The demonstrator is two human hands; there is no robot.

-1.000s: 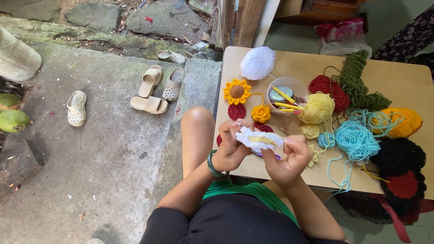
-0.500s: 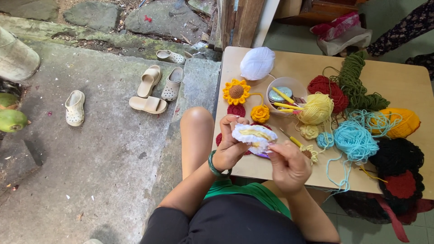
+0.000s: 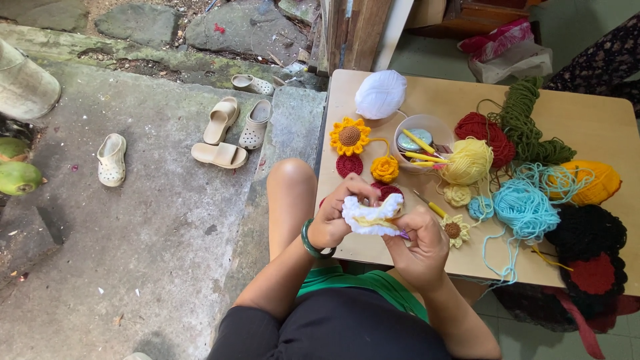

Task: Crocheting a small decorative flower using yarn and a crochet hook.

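Observation:
Over the near left edge of a low wooden table [image 3: 600,113], both hands hold a small white and yellow crochet piece [image 3: 371,215]. My left hand [image 3: 337,217], with a green bangle on the wrist, grips the piece's left side. My right hand [image 3: 421,241] pinches its right side, and a purple tip shows between the fingers, perhaps a crochet hook. A yellow crochet sunflower [image 3: 349,136], a red disc [image 3: 349,165] and an orange rose [image 3: 385,169] lie just beyond my hands.
On the table are a white yarn ball [image 3: 380,93], a bowl [image 3: 419,143] with hooks, and yellow [image 3: 469,161], red [image 3: 485,131], green [image 3: 525,123], blue [image 3: 523,208], orange [image 3: 592,180] and black [image 3: 587,230] yarn. Sandals [image 3: 220,155] and a shoe [image 3: 111,159] lie on the concrete left. My bare knee [image 3: 290,180] touches the table edge.
The crochet piece has been turned and lifted slightly between my hands. My right hand moved in closer to it from the right.

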